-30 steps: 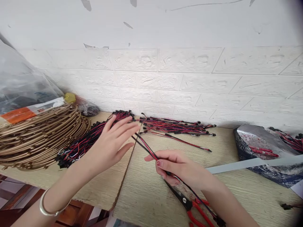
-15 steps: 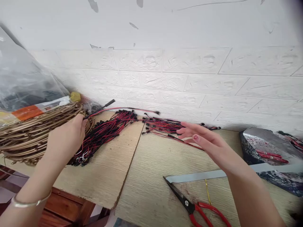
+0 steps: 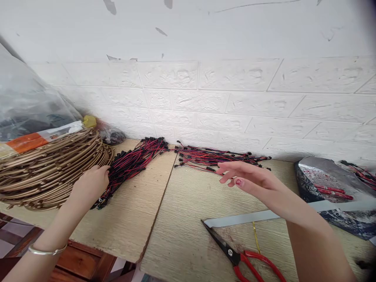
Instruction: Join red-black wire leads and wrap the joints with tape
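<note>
The left hand has dipped to the wire pile, seemingly depositing, grip unclear; the spread right hand should pinch next.

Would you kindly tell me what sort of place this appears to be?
It is probably a small workshop or home workspace: piled red-and-black wires with connectors, a large stack of golden hoops and red-handled scissors share the tabletop.
</note>
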`<state>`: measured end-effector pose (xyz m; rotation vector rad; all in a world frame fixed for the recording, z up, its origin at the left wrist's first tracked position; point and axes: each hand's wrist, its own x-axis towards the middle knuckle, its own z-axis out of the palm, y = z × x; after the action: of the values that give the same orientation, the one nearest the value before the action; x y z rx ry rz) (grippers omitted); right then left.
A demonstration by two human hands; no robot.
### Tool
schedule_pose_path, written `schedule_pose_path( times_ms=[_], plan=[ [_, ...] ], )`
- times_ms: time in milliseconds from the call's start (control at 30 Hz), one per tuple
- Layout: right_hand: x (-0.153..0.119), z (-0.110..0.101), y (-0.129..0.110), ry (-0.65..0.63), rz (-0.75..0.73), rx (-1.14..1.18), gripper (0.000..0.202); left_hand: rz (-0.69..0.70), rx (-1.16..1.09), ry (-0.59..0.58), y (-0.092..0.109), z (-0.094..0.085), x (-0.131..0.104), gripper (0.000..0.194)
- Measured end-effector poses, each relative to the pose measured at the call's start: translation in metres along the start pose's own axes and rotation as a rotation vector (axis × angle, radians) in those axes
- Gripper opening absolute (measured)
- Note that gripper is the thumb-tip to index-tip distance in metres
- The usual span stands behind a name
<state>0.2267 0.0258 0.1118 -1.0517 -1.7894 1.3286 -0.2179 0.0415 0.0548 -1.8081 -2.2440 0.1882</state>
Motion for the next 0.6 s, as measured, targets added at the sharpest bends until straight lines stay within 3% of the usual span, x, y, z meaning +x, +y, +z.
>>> schedule_pose_path(
  times_ms=[167,367,467,533,600],
  plan=[
    [-0.008,-0.014,-0.002,0.161,-0.006,-0.087,0.032,0.033,0.167,0.161,0.005,0.003,-0.013,0.038],
    [-0.012,-0.032,0.002,0.387,-0.043,-0.176,0.032,0.088,0.205,0.057,0.014,-0.021,-0.026,0.041],
    [-0.001,-0.040,0.017,0.521,0.037,-0.364,0.032,0.011,0.227,0.108,0.028,-0.032,-0.032,0.049],
    [0.011,-0.045,0.036,0.513,0.153,-0.614,0.031,0.011,0.235,0.190,0.042,-0.039,-0.031,0.048],
    [0.022,-0.048,0.060,0.325,0.317,-0.945,0.029,0.083,0.189,0.211,0.060,-0.045,-0.028,0.045]
  ],
)
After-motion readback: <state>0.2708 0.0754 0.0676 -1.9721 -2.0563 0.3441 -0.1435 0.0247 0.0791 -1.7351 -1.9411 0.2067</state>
